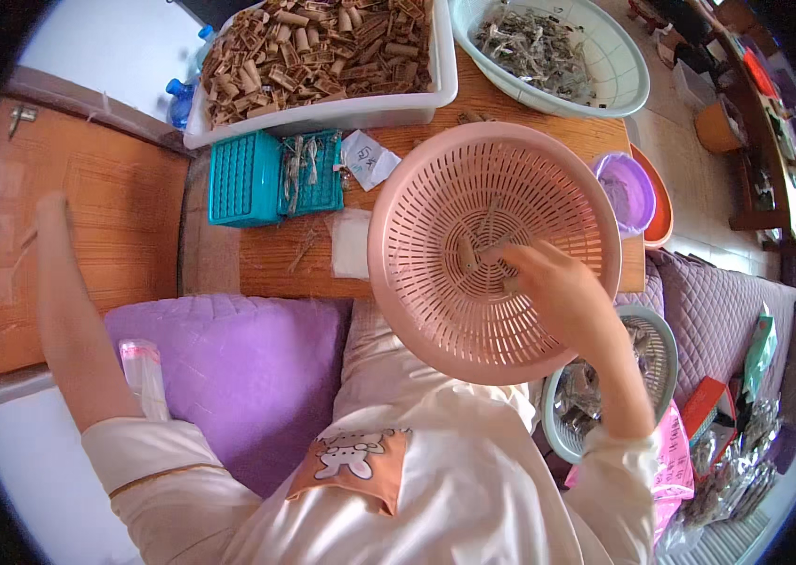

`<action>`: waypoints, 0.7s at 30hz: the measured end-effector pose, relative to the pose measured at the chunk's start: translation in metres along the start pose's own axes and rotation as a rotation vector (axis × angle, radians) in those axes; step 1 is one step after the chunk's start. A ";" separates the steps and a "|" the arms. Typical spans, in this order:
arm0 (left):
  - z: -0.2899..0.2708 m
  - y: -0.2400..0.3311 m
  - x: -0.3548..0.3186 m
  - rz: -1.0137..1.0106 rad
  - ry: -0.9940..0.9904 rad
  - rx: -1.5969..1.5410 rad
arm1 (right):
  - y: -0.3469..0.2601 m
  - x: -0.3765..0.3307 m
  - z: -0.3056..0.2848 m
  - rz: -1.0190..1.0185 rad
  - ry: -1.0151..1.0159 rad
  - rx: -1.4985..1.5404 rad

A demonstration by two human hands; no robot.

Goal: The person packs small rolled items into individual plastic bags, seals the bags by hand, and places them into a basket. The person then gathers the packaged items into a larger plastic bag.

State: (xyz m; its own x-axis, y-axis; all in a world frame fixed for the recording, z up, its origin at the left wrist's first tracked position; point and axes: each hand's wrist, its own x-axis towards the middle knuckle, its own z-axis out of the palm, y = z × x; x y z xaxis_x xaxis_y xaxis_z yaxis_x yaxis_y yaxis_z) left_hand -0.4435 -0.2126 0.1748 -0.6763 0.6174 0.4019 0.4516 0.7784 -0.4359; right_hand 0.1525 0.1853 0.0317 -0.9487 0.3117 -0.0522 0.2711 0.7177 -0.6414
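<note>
A person in a loose cream shirt [473,471], seen from above, reaches their right hand [553,282] into a round pink slotted colander [426,282], which spans the near side of a wooden table [266,259] and the lap. The fingers point down close to a few small brown pieces [466,256] at the middle of the colander's bottom; whether they are pinching one cannot be told. The left arm stretches far out to the left, its left hand [52,209] blurred in front of an orange-brown wooden door [125,188], so its grip cannot be made out either. Beyond the colander, at the back left, stands a white plastic tub [443,56] heaped with brown, curved pieces, and to its right a pale green basin [622,56] partly filled with small clear packets. In front of the tub are a teal lattice box [245,179] and, touching it, a teal tray of thin metal parts [299,165], with a handwritten paper slip [369,160] beside them. A purple bucket [628,193] stands right of the colander, and a grey-green basket [666,348] of packets sits below it, partly behind the right forearm
</note>
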 end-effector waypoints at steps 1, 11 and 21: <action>0.011 0.034 0.004 -0.127 -0.180 -0.192 | 0.003 0.017 0.010 -0.132 -0.043 -0.252; -0.075 0.264 0.067 0.290 -0.703 -0.583 | 0.061 0.069 0.065 -0.573 -0.217 -0.618; -0.212 0.469 -0.015 0.768 -0.980 -1.371 | 0.007 0.059 -0.013 0.145 0.512 1.283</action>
State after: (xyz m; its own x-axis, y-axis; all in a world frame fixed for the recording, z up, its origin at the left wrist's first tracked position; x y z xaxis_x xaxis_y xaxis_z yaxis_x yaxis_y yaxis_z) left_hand -0.0984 0.1667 0.1349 0.0527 0.9474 -0.3158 0.5446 0.2378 0.8042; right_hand 0.1006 0.2166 0.0342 -0.6850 0.7248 -0.0739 -0.2406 -0.3208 -0.9161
